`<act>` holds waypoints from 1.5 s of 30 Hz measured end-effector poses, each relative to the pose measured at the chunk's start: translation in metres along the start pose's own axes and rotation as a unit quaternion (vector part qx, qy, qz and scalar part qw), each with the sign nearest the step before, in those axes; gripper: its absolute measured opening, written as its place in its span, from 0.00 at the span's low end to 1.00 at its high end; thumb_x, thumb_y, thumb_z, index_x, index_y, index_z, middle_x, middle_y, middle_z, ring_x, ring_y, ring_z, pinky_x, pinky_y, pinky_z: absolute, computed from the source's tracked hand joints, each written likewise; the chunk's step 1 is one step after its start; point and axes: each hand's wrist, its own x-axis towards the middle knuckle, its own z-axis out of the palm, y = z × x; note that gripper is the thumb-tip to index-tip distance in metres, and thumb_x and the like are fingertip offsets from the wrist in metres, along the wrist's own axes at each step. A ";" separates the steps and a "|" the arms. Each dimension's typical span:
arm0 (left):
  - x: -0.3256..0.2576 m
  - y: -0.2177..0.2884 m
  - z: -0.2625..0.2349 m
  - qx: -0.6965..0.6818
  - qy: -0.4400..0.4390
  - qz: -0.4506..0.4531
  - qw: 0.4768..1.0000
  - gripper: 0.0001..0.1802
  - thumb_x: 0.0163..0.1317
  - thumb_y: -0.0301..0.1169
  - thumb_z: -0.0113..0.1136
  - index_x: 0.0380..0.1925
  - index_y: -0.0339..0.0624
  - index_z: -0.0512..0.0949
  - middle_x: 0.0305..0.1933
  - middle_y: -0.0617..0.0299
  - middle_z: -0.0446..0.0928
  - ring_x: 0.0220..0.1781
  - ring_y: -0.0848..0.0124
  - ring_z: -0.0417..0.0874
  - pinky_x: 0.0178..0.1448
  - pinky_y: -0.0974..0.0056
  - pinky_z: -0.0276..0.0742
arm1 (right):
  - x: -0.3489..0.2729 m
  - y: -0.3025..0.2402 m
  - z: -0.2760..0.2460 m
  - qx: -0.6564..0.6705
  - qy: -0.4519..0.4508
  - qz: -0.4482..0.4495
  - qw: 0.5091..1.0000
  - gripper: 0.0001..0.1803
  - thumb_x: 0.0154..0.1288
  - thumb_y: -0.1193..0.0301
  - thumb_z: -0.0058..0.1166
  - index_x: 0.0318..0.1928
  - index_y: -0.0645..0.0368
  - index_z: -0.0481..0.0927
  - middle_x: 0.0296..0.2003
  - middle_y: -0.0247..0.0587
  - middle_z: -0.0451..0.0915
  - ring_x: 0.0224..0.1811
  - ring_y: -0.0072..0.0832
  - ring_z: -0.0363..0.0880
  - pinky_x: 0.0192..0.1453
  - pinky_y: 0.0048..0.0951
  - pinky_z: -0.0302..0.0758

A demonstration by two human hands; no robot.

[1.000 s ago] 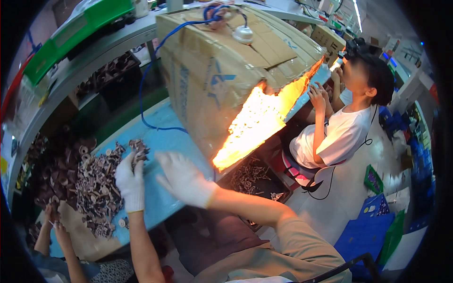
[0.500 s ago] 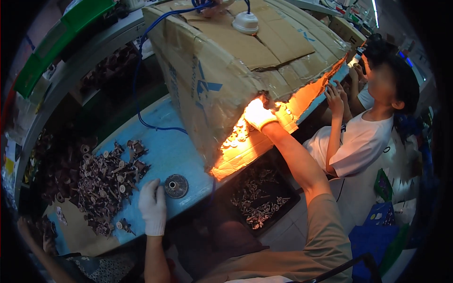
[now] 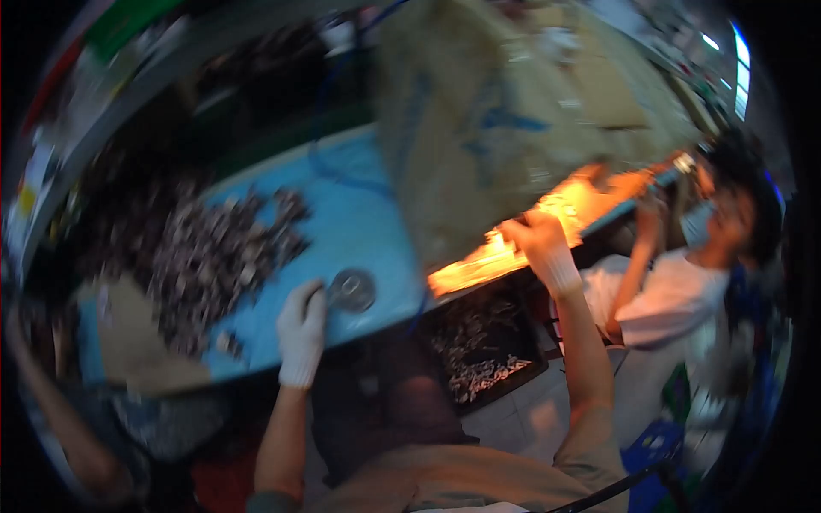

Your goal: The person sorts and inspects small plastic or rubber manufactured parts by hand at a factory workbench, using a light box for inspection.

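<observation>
My left hand (image 3: 302,332), in a white glove, rests by the near edge of the blue table with its fingers stretched out and nothing seen in them. Just right of its fingertips lies a round grey disc (image 3: 352,291). My gloved right hand (image 3: 549,250) is in front of the glowing opening of a large cardboard box (image 3: 466,171). Its fingers are curled together and blurred; whatever they hold cannot be made out. Orange light covers the cardboard ledge (image 3: 479,272) at the opening. A heap of small dark brown parts (image 3: 209,265) spreads left of my left hand.
Below the table edge stands a black tray (image 3: 534,374) of small parts. At the right sits a person in a white shirt (image 3: 680,299), hands raised near the box. Another person's arm (image 3: 64,419) shows at far left. A blue cable (image 3: 338,175) crosses the table.
My right hand has come back out of the lit box opening toward me. The whole view has swung, so table and box appear shifted right. My left hand stays beside the disc.
</observation>
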 end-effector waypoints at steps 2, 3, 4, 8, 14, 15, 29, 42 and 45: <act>0.004 0.029 0.017 -0.089 -0.080 -0.065 0.991 0.18 0.75 0.35 0.57 0.58 0.35 0.81 0.45 0.54 0.85 0.42 0.69 0.87 0.46 0.64 0.82 | -0.070 -0.024 0.032 0.058 -0.071 0.057 0.994 0.11 0.70 0.70 0.64 0.48 0.61 0.89 0.32 0.35 0.87 0.34 0.15 0.83 0.39 0.24 0.80; 0.010 0.025 0.025 -0.135 -0.100 -0.067 0.984 0.19 0.76 0.36 0.56 0.60 0.36 0.80 0.43 0.58 0.85 0.39 0.75 0.86 0.41 0.68 0.81 | -0.085 -0.018 0.062 0.102 -0.077 0.015 0.992 0.08 0.67 0.75 0.65 0.45 0.64 0.87 0.36 0.35 0.87 0.35 0.19 0.85 0.42 0.22 0.81; 0.014 0.031 0.033 -0.168 -0.115 -0.081 0.976 0.21 0.78 0.36 0.54 0.63 0.33 0.78 0.36 0.61 0.85 0.31 0.79 0.80 0.38 0.70 0.78 | -0.090 -0.012 0.090 0.009 -0.037 -0.126 0.991 0.08 0.66 0.77 0.66 0.45 0.63 0.86 0.39 0.36 0.88 0.39 0.19 0.86 0.44 0.23 0.81; 0.021 0.014 0.024 -0.265 -0.137 -0.095 0.950 0.24 0.79 0.41 0.52 0.61 0.31 0.78 0.45 0.56 0.86 0.39 0.73 0.87 0.40 0.68 0.81 | -0.057 -0.023 0.192 0.013 0.041 -0.315 0.948 0.12 0.64 0.81 0.66 0.48 0.59 0.83 0.47 0.47 0.86 0.49 0.35 0.88 0.51 0.31 0.83; 0.025 0.011 0.016 -0.305 -0.192 -0.114 0.926 0.23 0.77 0.42 0.54 0.59 0.34 0.80 0.40 0.58 0.85 0.35 0.75 0.84 0.38 0.70 0.79 | -0.059 -0.008 0.217 -0.059 0.045 -0.410 0.909 0.14 0.63 0.82 0.64 0.49 0.61 0.82 0.51 0.53 0.84 0.52 0.50 0.85 0.55 0.40 0.84; 0.023 0.011 0.016 -0.306 -0.195 -0.116 0.925 0.23 0.77 0.42 0.54 0.59 0.34 0.80 0.40 0.58 0.85 0.35 0.75 0.84 0.38 0.70 0.79 | -0.061 -0.008 0.218 -0.076 0.043 -0.431 0.898 0.14 0.64 0.84 0.61 0.49 0.61 0.82 0.52 0.54 0.83 0.53 0.51 0.85 0.57 0.41 0.83; 0.042 0.033 0.034 -0.158 -0.207 -0.108 0.959 0.18 0.75 0.35 0.61 0.53 0.31 0.83 0.39 0.61 0.85 0.35 0.78 0.83 0.38 0.74 0.76 | -0.165 0.158 0.058 -0.218 -0.028 0.064 0.973 0.16 0.72 0.64 0.55 0.55 0.55 0.85 0.50 0.52 0.87 0.52 0.44 0.88 0.59 0.43 0.82; 0.028 0.035 0.039 -0.193 -0.172 -0.130 0.957 0.17 0.77 0.30 0.57 0.56 0.27 0.80 0.42 0.56 0.85 0.35 0.75 0.84 0.42 0.70 0.82 | -0.196 0.320 0.087 -0.503 -0.174 0.015 0.846 0.24 0.53 0.54 0.70 0.44 0.57 0.83 0.42 0.50 0.81 0.48 0.48 0.81 0.52 0.47 0.78; 0.030 0.036 0.043 -0.226 -0.211 -0.144 0.940 0.18 0.76 0.33 0.58 0.55 0.28 0.81 0.40 0.56 0.84 0.35 0.74 0.85 0.42 0.70 0.82 | -0.200 0.327 0.069 -0.369 -0.162 -0.015 0.915 0.24 0.55 0.59 0.62 0.46 0.66 0.81 0.49 0.63 0.82 0.56 0.58 0.80 0.61 0.51 0.77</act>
